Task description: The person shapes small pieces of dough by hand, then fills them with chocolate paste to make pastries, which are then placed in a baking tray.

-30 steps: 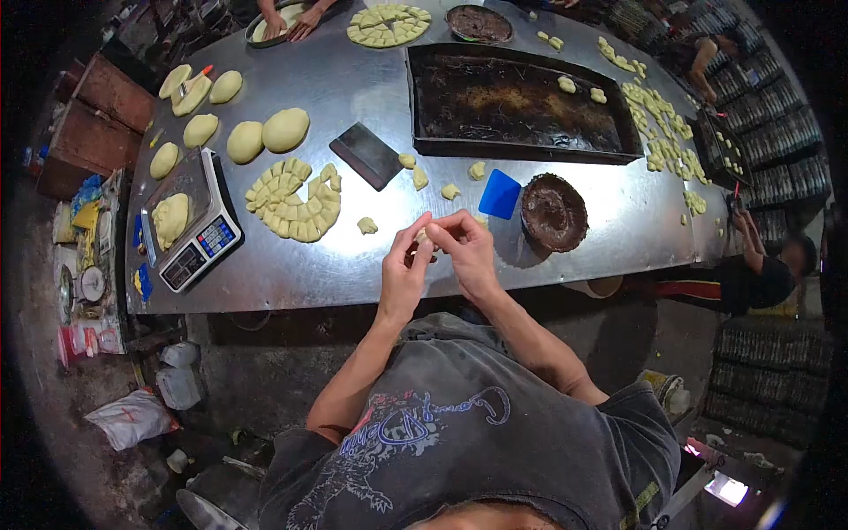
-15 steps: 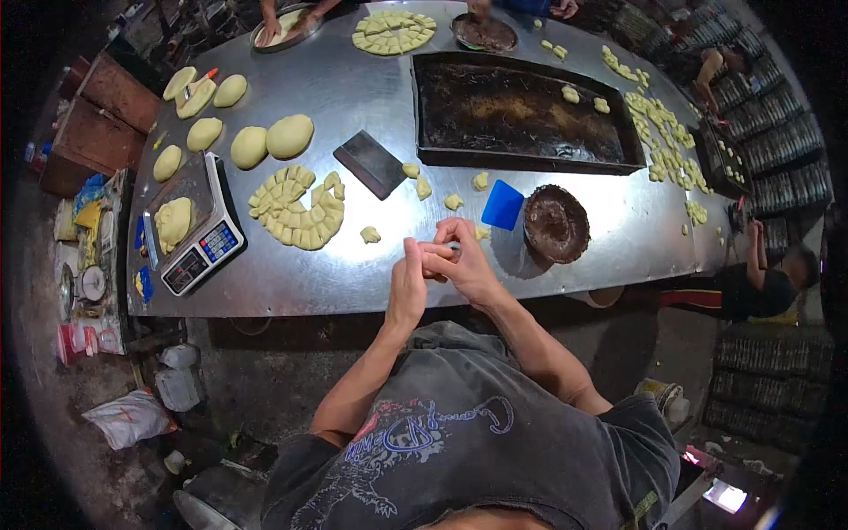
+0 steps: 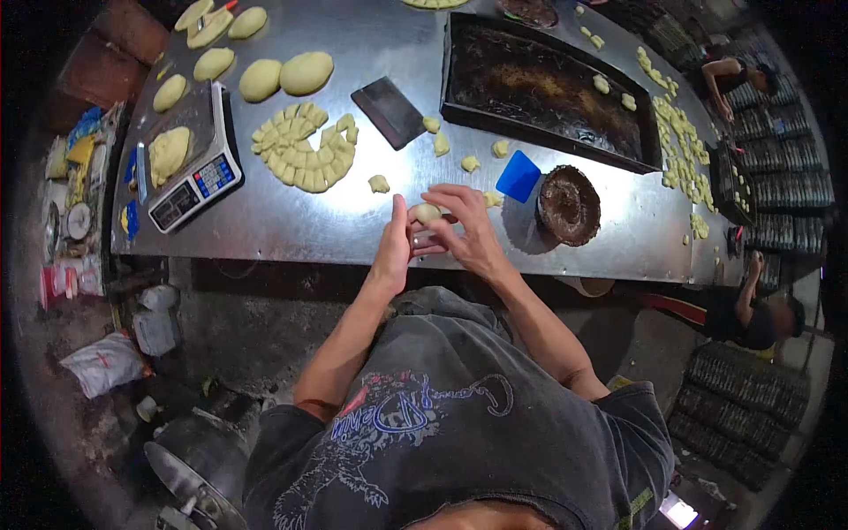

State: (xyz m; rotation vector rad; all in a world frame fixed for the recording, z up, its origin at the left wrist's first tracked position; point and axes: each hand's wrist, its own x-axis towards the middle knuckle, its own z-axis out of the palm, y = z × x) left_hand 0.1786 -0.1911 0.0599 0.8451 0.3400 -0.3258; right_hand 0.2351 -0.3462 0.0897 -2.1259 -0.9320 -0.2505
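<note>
A small pale dough ball [image 3: 427, 213] sits between my hands, just above the table's front edge. My left hand [image 3: 391, 250] supports it from the left and below, its fingers partly hidden. From the right, my right hand [image 3: 473, 237] curves its fingers around the same ball. Close beyond them lie small dough pieces [image 3: 379, 184], one partly behind my right fingers. Right of my hands are a blue plastic scraper [image 3: 518, 177] and a bowl of dark brown filling [image 3: 568, 205]. A broken ring of cut dough [image 3: 305, 163] lies farther left.
A digital scale [image 3: 196, 190] carries a dough lump at the left. Large dough balls [image 3: 306, 72] lie behind it. A dark flat plate [image 3: 389, 112] and a big black tray [image 3: 548, 117] occupy the middle. Another person [image 3: 751, 309] is at the right end, near many dough pieces [image 3: 680, 159].
My hands have opened a little, so the dough ball now shows between them. The view has tilted down, shifting the table upward in the picture.
</note>
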